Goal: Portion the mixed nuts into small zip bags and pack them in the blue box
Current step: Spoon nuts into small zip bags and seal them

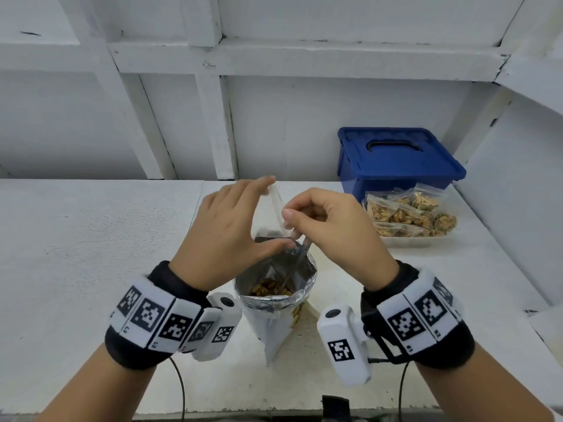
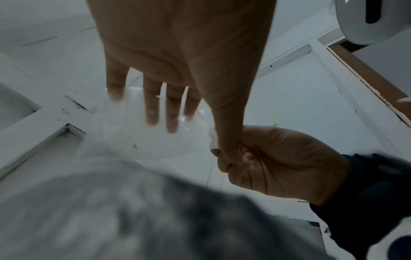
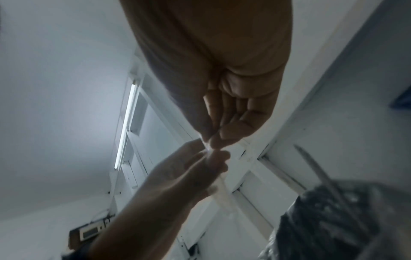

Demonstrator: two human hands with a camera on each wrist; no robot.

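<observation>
A small clear zip bag that looks empty hangs above the open foil bag of mixed nuts. My left hand holds it between the fingertips at its top and the thumb at its lower corner. My right hand pinches the bag's right edge beside that thumb. In the left wrist view, my straight left fingers lie behind the bag, and my right hand meets the thumb. A spoon handle sticks out of the foil bag. The blue box stands at the back right, lid on.
A shallow white tray with several filled zip bags of nuts sits in front of the blue box. White wall panels rise behind the white table. Cables trail from both wrist cameras toward the table's front edge.
</observation>
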